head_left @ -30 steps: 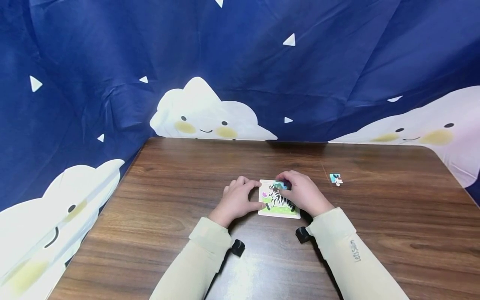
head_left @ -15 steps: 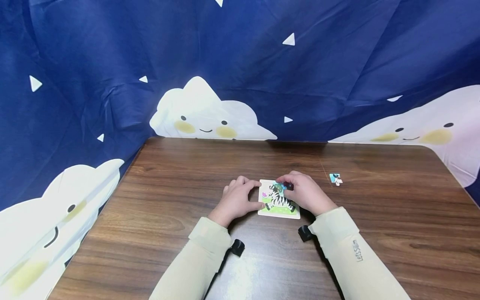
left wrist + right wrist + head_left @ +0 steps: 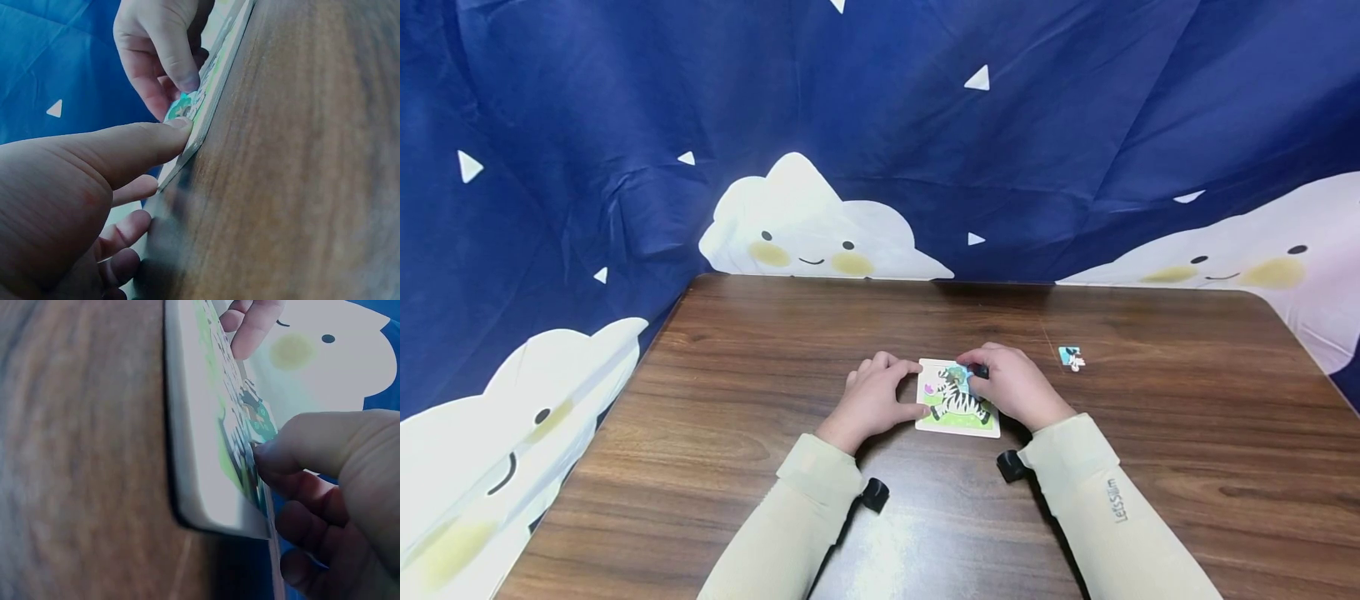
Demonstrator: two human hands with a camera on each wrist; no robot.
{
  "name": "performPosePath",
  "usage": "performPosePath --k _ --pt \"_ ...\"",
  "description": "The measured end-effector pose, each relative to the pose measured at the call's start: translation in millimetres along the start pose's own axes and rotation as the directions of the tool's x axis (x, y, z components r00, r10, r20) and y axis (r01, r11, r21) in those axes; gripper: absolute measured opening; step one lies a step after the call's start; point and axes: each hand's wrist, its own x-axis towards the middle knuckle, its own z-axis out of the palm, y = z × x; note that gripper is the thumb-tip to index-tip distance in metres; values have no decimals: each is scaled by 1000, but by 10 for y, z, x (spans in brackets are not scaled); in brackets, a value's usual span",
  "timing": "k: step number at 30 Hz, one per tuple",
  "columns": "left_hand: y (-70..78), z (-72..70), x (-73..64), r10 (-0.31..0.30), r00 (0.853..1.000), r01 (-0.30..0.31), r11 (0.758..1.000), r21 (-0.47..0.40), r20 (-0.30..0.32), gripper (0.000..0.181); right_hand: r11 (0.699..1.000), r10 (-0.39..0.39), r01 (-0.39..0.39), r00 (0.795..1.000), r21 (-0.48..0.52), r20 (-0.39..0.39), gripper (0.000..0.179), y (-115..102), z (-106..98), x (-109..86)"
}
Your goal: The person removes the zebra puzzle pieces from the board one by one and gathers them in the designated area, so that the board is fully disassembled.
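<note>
In the head view, a square zebra jigsaw board [image 3: 955, 431] with a pale rim lies at the table's middle. My left hand [image 3: 874, 402] grips its left side, thumb at the near corner and index finger at the far one. The left wrist view has that thumb over the board's edge [image 3: 211, 106]. At the board's upper right, my right hand [image 3: 1011, 385] pinches a blue-green puzzle piece [image 3: 957, 376] between thumb and index finger. Seen from the right wrist, the piece [image 3: 262, 425] is low against the picture; whether it sits flush I cannot tell.
A loose blue-and-white puzzle piece [image 3: 1072, 359] lies on the brown wooden table [image 3: 737, 375], right of and beyond the right hand. Behind the table hangs a blue cloth [image 3: 880, 100] with printed clouds. A black band [image 3: 876, 495] circles each wrist.
My right hand has shifted slightly right, and the pinched piece with it, uncovering more of the zebra picture. The left hand and the board have stayed put.
</note>
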Motion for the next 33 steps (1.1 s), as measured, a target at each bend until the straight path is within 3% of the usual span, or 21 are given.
performPosePath --k 10,28,33 --pt "5 -5 -6 5 1000 -5 1000 -6 -6 62 1000 19 -19 998 8 -64 25 3 12 13" --pt "13 -7 -12 6 1000 -6 1000 -1 -2 62 992 105 -101 993 76 -56 26 -4 18 6" --pt "10 -6 -16 27 1000 -27 1000 -9 -13 51 992 107 -101 992 78 -68 25 1 28 10"
